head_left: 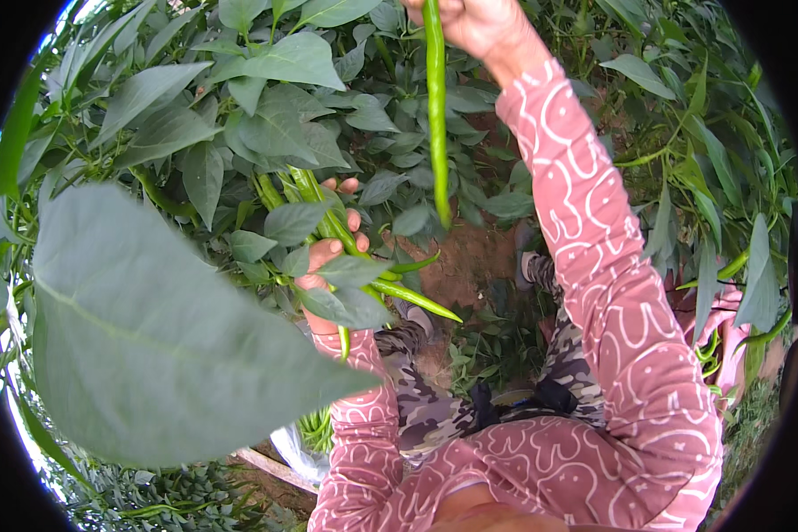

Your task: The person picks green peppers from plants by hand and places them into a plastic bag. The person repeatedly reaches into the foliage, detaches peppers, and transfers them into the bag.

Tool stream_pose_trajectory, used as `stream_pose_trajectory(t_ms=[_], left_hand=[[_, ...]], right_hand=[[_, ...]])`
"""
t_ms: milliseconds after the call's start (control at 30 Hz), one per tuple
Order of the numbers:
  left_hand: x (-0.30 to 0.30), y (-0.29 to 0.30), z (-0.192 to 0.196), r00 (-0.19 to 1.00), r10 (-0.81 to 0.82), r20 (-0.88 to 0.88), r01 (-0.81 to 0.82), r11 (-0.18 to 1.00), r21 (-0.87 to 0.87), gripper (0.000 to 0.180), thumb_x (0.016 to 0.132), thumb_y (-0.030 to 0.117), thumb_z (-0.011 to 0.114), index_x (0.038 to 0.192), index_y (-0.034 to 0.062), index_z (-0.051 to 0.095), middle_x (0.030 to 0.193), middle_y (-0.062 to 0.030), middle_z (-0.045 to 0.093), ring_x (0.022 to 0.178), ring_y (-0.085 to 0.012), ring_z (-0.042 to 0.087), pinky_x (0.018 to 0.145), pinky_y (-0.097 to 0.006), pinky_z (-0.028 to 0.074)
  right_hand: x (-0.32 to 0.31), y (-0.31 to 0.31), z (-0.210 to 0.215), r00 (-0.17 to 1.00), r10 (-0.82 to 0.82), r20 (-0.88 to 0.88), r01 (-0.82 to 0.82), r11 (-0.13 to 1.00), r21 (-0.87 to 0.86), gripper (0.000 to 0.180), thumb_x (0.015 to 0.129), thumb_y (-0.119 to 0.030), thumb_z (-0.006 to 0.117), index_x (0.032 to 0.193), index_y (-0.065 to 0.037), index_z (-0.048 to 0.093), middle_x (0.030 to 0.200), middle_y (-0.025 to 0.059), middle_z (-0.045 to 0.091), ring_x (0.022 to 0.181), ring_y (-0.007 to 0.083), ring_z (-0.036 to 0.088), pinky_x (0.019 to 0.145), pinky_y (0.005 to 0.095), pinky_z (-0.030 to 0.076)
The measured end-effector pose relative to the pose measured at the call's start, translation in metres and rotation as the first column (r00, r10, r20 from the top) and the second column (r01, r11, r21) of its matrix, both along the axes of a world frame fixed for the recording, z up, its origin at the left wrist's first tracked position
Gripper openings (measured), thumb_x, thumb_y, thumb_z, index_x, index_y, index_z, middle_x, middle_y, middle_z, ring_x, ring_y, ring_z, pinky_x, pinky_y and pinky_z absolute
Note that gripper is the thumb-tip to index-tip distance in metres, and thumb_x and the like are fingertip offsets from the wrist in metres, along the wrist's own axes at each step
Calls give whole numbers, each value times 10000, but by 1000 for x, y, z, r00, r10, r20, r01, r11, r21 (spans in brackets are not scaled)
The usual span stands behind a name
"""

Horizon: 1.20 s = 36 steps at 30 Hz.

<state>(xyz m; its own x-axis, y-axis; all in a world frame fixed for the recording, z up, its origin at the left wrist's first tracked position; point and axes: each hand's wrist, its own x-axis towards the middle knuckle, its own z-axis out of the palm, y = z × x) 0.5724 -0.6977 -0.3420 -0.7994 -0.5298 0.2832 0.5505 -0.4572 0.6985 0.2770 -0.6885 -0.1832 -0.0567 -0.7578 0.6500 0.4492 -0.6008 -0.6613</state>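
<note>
My left hand (321,255) is closed around a bunch of long green chili peppers (417,300), whose tips stick out to the right and downward. Leaves lie over part of this hand and hide some of its grip. At the top edge, my right hand (483,31) is closed at the upper end of a single long green chili pepper (436,106), which hangs straight down. The picture's edge cuts off part of the right hand. Whether that pepper is still joined to a plant cannot be seen.
A large leaf (168,337) very near the camera covers much of the left side. Pepper plants (284,115) crowd both sides. Low on the left, a clear plastic bag (300,457) holds green peppers; pink cloth (730,341) with peppers beside it is at the right.
</note>
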Motion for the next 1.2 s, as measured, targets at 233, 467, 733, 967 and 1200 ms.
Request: stream_pose_trajectory(t_ms=[233,467,733,967,1200], left_hand=[[-38,33,-14,985,-157,73,148,982,113,712,685,56,707,1309,-24,373,1253,-180,461,856,-238,598,703,-340,553],[-68,87,-69,984,-35,173,-4,976,218,564,618,-38,596,1165,24,475,1368,-192,368,1084,-308,523,857,-429,504],[-66,112,-141,991,-121,50,82,872,483,541,632,-9,572,1163,31,474,1176,-169,519,1071,-395,529,971,-603,371],[-32,126,-173,945,-129,299,-39,867,497,706,617,9,569,1296,-15,376,1081,-230,535,981,-390,575,878,-589,458],[-14,159,-170,946,-152,285,42,933,358,593,569,4,627,1146,-39,499,772,-86,506,720,-225,519,670,-348,449]], right_hand=[[-3,52,-15,839,-55,-541,142,983,120,230,837,-186,559,940,19,575,612,21,541,465,77,488,458,203,368],[-4,95,-120,418,174,-891,499,776,386,143,765,-127,582,808,7,555,638,27,543,514,115,518,511,268,406],[59,163,-251,891,262,-371,110,667,737,103,761,-98,631,744,-13,576,596,34,574,495,107,526,457,249,404],[58,177,-303,960,27,-277,190,664,723,114,739,-123,618,707,-25,569,581,24,537,508,119,519,493,248,404],[32,188,-347,229,-317,-921,966,187,176,250,795,-278,560,828,-38,619,737,175,622,725,370,598,662,427,466]])
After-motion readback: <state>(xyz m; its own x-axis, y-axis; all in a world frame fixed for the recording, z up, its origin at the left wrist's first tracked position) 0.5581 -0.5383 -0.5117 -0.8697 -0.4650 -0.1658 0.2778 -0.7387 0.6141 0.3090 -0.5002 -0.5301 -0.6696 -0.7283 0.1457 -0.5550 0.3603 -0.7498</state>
